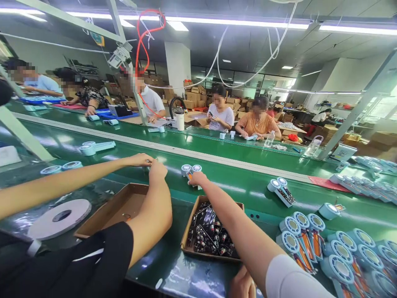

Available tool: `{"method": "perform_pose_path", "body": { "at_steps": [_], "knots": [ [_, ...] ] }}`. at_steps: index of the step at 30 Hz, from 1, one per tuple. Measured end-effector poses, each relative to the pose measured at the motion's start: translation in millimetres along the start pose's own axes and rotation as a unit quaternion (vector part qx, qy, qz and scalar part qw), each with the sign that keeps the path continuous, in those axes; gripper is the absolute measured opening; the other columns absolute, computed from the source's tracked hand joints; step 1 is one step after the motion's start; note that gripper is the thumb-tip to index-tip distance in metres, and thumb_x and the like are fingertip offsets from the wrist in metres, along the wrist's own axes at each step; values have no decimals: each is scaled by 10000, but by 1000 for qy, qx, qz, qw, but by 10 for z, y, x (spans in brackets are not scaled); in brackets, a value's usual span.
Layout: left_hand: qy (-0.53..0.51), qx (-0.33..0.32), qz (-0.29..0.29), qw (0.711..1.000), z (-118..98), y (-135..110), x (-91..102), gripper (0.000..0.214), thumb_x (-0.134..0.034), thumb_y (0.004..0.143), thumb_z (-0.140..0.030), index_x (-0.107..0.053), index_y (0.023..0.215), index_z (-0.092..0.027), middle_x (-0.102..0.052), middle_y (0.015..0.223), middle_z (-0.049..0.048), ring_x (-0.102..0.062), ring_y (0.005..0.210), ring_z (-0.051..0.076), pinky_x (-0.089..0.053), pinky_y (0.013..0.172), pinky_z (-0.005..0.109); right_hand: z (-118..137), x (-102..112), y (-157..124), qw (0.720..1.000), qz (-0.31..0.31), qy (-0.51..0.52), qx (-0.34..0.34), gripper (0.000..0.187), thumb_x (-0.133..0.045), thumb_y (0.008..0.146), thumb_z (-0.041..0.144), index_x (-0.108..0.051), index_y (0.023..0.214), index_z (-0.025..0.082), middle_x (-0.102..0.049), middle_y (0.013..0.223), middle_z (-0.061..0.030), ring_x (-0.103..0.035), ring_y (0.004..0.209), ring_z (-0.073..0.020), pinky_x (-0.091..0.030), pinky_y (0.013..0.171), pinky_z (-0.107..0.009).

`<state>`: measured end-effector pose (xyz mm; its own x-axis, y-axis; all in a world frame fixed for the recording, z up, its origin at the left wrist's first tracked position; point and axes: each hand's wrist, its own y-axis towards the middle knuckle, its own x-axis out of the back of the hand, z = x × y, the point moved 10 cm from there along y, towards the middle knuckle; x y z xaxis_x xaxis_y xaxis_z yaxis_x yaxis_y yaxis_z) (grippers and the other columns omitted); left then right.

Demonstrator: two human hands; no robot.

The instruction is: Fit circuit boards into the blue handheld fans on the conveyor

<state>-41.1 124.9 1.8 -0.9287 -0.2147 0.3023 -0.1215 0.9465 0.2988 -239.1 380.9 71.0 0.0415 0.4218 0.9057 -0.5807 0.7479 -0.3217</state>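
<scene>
My right hand (197,179), its arm in a light sleeve, reaches across a box to the green belt. Its fingers are closed at a light-blue plastic housing (196,168) with round heads and an orange strip; the grip is partly hidden. Under this arm, the cardboard box (184,242) holds many small black parts (206,225). My left hand (243,285) shows at the bottom edge, partly behind my right forearm. Its fingers are curled, and what they hold, if anything, is hidden. More light-blue housings (338,267) with orange strips lie crowded at the right.
A co-worker in a black sleeve (114,248) has both hands (151,162) together over the belt at left. Near them are a second cardboard box (113,211) and a white tape roll (74,209). Another housing (281,190) lies on the belt (242,186). Several people sit across it.
</scene>
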Motion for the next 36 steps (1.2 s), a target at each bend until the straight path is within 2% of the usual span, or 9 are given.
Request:
{"method": "perform_pose_path", "body": {
  "at_steps": [5,10,12,15,18,22,27,31,36],
  "knots": [
    [-49,-38,75,995,21,-67,-276,197,-568,998,-360,-673,1123,-249,-677,1205,78,-667,968,184,-583,840,372,-501,421,-539,997,-45,46,-36,329,-632,986,361,-612,1245,159,-637,1232,-82,-661,1031,-234,-577,867,-425],
    [-97,-49,92,990,-1,-207,-229,364,-401,983,-309,-606,699,-208,-668,820,83,-653,749,188,-547,678,307,-1218,522,-1902,985,-143,63,-75,292,-526,1005,344,-693,915,122,-696,887,-55,-647,863,-212,-492,752,-291],
    [-101,-40,72,991,-57,-158,73,209,-456,934,-291,-619,826,-217,-683,853,76,-652,705,183,-538,609,278,-1432,288,-2643,977,-180,67,-90,292,-507,989,349,-683,877,145,-684,827,-44,-629,813,-209,-461,720,-288],
    [31,-72,-19,997,-209,141,805,187,-505,926,-259,-653,1037,-233,-730,981,86,-690,854,224,-569,744,317,-1658,-219,-3701,939,-297,137,-107,274,-509,962,395,-701,968,199,-700,908,-66,-639,867,-241,-485,747,-316],
    [225,-111,-68,966,-311,556,1269,272,-440,943,-272,-685,1050,-219,-734,1045,123,-672,997,288,-542,923,433,-1753,-963,-4257,923,-318,154,-154,279,-503,961,401,-710,1057,240,-716,1043,-107,-632,1115,-310,-523,863,-374],
    [449,-102,-15,887,-147,849,1119,330,-427,842,-166,-729,976,-171,-706,1095,195,-620,1086,371,-542,876,497,-1749,-1611,-4311,920,-304,112,-222,175,-516,910,261,-689,932,266,-704,995,-82,-675,1069,-299,-564,802,-364],
    [472,-88,-37,876,-108,784,978,259,-459,812,-164,-708,877,-196,-675,931,173,-617,967,351,-528,859,501,-1781,-1557,-4140,921,-316,29,-225,350,-641,858,232,-638,1208,244,-540,1408,-149,-648,1127,-317,-547,913,-437],
    [399,-99,-100,906,-304,799,1119,171,-476,855,-271,-619,767,-235,-657,1053,173,-555,1181,396,-475,982,563,-1799,-1280,-4324,911,-369,12,-187,415,-635,878,230,-589,1290,227,-476,1464,-156,-496,1331,-351,-480,1033,-487],
    [153,-59,-208,964,-605,902,1289,134,-541,842,-362,-537,869,-231,-690,1073,165,-601,1182,361,-396,1084,573,-1551,-1146,-4335,925,-373,44,-65,315,-455,933,66,-660,1105,234,-656,1115,-81,-637,1010,-216,-526,885,-324]
  ]
}}
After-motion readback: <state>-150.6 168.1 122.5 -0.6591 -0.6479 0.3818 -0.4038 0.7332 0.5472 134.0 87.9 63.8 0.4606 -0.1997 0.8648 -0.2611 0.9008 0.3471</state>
